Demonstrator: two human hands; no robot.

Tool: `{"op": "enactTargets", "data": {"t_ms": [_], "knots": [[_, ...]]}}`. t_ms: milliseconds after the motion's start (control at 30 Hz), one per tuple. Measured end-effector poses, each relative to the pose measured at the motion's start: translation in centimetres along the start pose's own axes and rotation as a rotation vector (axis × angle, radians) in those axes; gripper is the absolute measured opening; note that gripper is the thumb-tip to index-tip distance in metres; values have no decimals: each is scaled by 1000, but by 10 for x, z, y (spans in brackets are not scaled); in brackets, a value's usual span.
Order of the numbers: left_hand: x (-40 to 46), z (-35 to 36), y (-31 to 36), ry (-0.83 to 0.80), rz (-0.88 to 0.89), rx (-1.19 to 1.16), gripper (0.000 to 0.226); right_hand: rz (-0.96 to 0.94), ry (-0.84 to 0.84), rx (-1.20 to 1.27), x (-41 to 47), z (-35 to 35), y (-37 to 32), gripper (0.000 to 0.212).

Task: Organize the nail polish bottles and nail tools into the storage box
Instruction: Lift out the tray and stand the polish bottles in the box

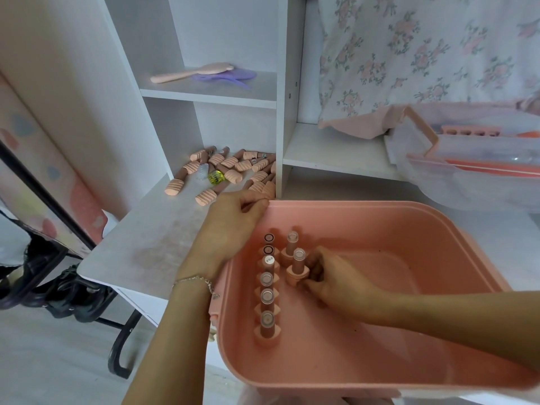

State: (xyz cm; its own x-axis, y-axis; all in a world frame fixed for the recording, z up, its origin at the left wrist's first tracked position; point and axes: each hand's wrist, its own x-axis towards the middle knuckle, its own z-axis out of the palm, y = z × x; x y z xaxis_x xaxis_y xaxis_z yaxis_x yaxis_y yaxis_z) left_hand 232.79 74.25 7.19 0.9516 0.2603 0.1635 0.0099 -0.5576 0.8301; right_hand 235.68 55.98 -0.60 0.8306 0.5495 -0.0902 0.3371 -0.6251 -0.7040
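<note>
right hand [330, 276] fingers curled on upright bottle [298, 266], left hand [233, 217] gripping box rim [350, 204]

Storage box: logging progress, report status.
Left hand grips storage box rim. Right hand setting bottle inside. Loose bottles remain on desk.

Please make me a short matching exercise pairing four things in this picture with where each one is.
Things:
1. pale pink hairbrush
2. loose pile of pink-capped nail polish bottles
3. row of six upright nail polish bottles
4. left hand

Places:
A. along the left inside wall of the pink plastic storage box
B. on the upper white shelf
C. on the far left rim of the box
D. lying on the white desk surface

Pairs: 1-B, 2-D, 3-A, 4-C
</note>
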Motion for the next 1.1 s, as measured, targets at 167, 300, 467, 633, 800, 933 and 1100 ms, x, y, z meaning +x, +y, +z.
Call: {"op": "enactTargets", "data": {"t_ms": [167,300,467,633,800,933,1100], "knots": [[-1,1,-1,4,1,5,17,8,41,70,0,2,0,21],[-1,0,-2,1,-8,3,17,-25,68,73,-2,3,-4,24],[-1,0,-1,-8,-17,0,17,-18,92,52,-3,5,-8,25],[-2,0,0,-8,-24,-5,18,-10,78,57,-3,5,-9,24],[-1,0,0,-18,-24,-2,17,-4,68,50,-3,5,-9,26],[-1,0,0,-13,-17,-5,17,8,61,61,-3,4,-10,26],[-1,0,-1,-15,-4,-3,18,56,7,91,-6,-2,-12,31]]}}
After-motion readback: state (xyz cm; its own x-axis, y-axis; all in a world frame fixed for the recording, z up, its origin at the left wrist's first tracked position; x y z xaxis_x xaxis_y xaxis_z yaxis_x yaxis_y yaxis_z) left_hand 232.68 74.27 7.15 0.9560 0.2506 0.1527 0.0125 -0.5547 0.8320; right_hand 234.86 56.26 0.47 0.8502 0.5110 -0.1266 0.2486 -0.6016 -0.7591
